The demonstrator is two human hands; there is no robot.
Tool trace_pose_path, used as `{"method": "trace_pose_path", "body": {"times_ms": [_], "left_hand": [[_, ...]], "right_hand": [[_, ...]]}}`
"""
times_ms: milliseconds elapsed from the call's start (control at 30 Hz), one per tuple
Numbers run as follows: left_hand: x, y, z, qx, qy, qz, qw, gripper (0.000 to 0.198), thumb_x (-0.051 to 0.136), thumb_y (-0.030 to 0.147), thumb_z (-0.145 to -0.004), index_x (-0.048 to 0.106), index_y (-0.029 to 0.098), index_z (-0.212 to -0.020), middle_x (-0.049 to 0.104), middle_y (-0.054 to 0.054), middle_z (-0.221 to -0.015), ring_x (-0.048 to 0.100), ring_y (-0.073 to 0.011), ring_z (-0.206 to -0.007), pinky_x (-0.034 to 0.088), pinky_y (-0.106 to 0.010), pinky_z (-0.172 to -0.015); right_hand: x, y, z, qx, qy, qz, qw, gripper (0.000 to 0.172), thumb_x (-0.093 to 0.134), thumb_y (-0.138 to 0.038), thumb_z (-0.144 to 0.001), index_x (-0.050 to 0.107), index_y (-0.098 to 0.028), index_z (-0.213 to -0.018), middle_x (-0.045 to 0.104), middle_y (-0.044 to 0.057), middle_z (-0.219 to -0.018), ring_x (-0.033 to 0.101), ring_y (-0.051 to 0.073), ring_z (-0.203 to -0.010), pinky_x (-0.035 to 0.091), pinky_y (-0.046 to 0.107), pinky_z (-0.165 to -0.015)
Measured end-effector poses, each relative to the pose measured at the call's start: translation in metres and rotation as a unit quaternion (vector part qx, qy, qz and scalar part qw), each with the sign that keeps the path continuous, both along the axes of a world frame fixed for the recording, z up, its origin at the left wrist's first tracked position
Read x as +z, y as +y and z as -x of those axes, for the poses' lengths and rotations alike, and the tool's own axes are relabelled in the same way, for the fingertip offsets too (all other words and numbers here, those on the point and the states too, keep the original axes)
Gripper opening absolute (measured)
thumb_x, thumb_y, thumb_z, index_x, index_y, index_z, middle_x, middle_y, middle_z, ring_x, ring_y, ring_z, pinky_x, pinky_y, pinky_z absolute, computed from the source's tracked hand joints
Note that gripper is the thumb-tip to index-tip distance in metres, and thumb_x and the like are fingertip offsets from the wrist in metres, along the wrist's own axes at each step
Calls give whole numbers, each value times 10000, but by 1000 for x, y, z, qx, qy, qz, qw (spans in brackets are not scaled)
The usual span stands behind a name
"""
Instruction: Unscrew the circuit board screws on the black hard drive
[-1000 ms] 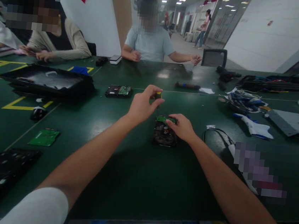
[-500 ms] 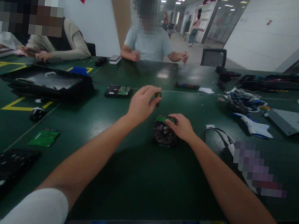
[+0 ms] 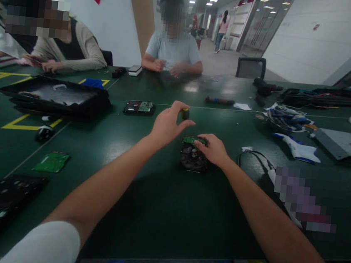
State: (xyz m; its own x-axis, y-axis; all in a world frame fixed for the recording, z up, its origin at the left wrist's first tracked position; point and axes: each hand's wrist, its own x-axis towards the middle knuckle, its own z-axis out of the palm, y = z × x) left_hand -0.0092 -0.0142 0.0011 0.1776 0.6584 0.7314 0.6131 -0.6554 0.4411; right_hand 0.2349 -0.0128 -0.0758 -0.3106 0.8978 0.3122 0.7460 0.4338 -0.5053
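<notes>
A hard drive point(image 3: 193, 158) lies on the green table in front of me, its green circuit board point(image 3: 190, 140) showing at the far end. My right hand point(image 3: 213, 149) grips that far end by the right edge, thumb over the board and fingers behind it. Above the drive, my left hand point(image 3: 170, 122) holds a small screwdriver point(image 3: 185, 114) upright by its dark, yellow-topped handle. The index finger rests at the top of the handle, while the thumb stands away from it. I cannot make out the screwdriver's tip.
Another drive point(image 3: 139, 107) lies beyond my left hand. A loose green board point(image 3: 52, 162) and a black drive-like part point(image 3: 1, 201) are at left, near a black tray point(image 3: 97, 98). At right are a cable bundle point(image 3: 286, 118) and a metal box point(image 3: 343, 143). People sit opposite.
My left thumb has swung away from the screwdriver handle to the right, and the handle shows more. My right hand and the hard drive stay put. The person opposite has drawn one hand inward.
</notes>
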Motion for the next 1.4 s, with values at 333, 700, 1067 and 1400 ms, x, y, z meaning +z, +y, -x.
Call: {"method": "trace_pose_path", "body": {"times_ms": [333, 700, 1067, 1400], "left_hand": [[8, -3, 2, 24, 66, -22, 997, 332, 677, 155, -989, 638, 226, -1310, 746, -99, -1313, 718, -270, -1220, 568, -441, -1069], [5, -3, 0, 9, -17, 25, 999, 327, 819, 333, -930, 578, 246, -1132, 781, -51, -1106, 776, -224, -1022, 617, -392, -950], [10, -2, 5, -1, 46, -42, 998, 255, 643, 180, -1017, 695, 220, -1264, 719, -97, -1242, 699, -228, -1135, 590, -388, -991], [1, -4, -3, 77, -2, 20, 997, 435, 854, 338, -905, 583, 229, -1228, 775, -105, -1253, 771, -282, -1095, 607, -447, -975]], "right_hand": [[-2, 0, 0, -1, 1, -4, 1000, 350, 673, -469, -1041, 762, -220, -1271, 758, 117, -1231, 704, 266, -1092, 529, 381, -945], [1, 0, 0, -5, -8, 10, 1000, 376, 660, -477, -1044, 759, -203, -1283, 757, 122, -1253, 698, 262, -1044, 524, 383, -920], [-2, 0, 0, -1, 6, 1, 1000, 352, 671, -466, -1040, 762, -209, -1264, 761, 123, -1234, 705, 263, -1053, 536, 384, -912], [-3, 1, -1, -1, 3, 5, 1000, 376, 665, -481, -1041, 760, -204, -1278, 758, 127, -1239, 701, 273, -1079, 533, 392, -932]]}}
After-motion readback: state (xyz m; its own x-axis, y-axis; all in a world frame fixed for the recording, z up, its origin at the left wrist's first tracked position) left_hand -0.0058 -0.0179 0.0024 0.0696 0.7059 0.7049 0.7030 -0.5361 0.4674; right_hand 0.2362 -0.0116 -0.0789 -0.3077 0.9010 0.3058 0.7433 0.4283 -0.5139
